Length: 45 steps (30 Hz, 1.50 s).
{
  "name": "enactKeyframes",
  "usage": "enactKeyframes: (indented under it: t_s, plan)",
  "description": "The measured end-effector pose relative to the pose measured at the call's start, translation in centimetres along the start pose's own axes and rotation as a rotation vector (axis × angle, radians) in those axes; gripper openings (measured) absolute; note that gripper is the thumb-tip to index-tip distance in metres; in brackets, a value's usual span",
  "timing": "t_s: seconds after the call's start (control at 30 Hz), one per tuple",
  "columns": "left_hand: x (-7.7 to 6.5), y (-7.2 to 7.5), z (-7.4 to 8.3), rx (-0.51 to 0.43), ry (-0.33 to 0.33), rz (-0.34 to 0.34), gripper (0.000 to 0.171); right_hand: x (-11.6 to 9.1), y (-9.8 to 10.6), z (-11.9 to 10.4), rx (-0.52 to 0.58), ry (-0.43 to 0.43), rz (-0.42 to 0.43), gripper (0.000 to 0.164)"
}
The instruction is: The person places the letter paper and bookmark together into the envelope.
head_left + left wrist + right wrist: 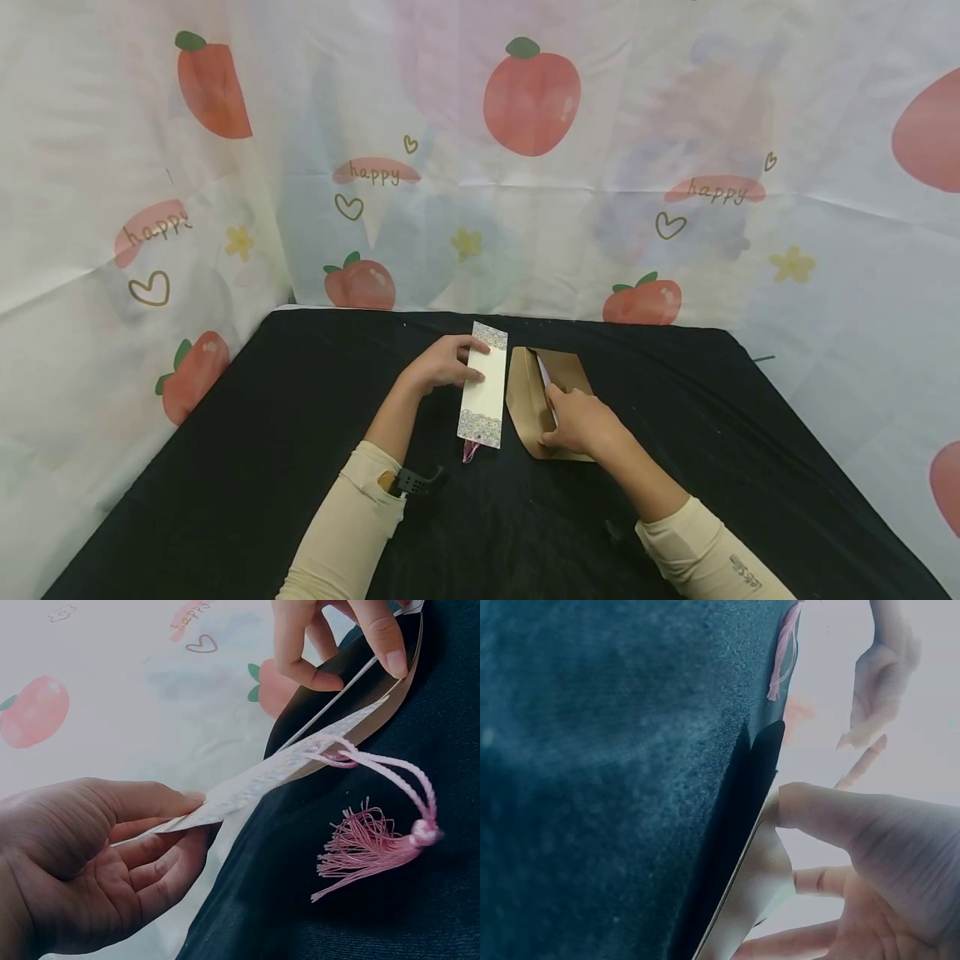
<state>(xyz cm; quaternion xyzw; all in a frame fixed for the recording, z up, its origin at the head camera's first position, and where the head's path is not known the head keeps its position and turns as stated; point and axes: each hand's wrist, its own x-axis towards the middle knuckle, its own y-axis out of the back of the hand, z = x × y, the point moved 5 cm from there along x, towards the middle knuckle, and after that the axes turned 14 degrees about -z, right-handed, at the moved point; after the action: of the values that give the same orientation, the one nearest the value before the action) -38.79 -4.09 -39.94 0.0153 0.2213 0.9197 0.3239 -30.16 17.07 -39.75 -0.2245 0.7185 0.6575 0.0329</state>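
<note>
In the head view my left hand grips a cream bookmark by its left edge, thumb on top and fingers beneath in the left wrist view. The bookmark has patterned silver-grey ends, and a pink tassel hangs from its near end. Just right of it lies a brown paper envelope with its flap turned toward the bookmark. My right hand holds the envelope at its mouth, thumb and fingers spread across the opening. A white strip shows along that mouth.
Black cloth covers the table. Behind and to both sides hangs a pale curtain printed with peaches, hearts and "happy". A black band sits at my left wrist.
</note>
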Motion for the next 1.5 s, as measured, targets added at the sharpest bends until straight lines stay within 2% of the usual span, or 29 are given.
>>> enactKeyframes:
  t_s: [0.5,0.67,1.03,1.5]
  plan:
    - [0.2,-0.5,-0.1,-0.005,0.002,-0.035,0.042,0.1,0.0,0.1,0.006,0.004,-0.004,0.068]
    - [0.3,-0.7,-0.1,-0.026,0.003,-0.063,0.035,-0.1,0.0,0.0,0.006,0.007,-0.010,0.070]
    - [0.2,-0.9,0.2,0.019,-0.003,-0.075,0.029,0.0,0.0,0.1,-0.002,0.009,0.002,0.066]
    - [0.9,-2.3,0.2,-0.012,0.002,-0.160,0.032,0.2,-0.1,0.2,-0.009,0.008,-0.002,0.067]
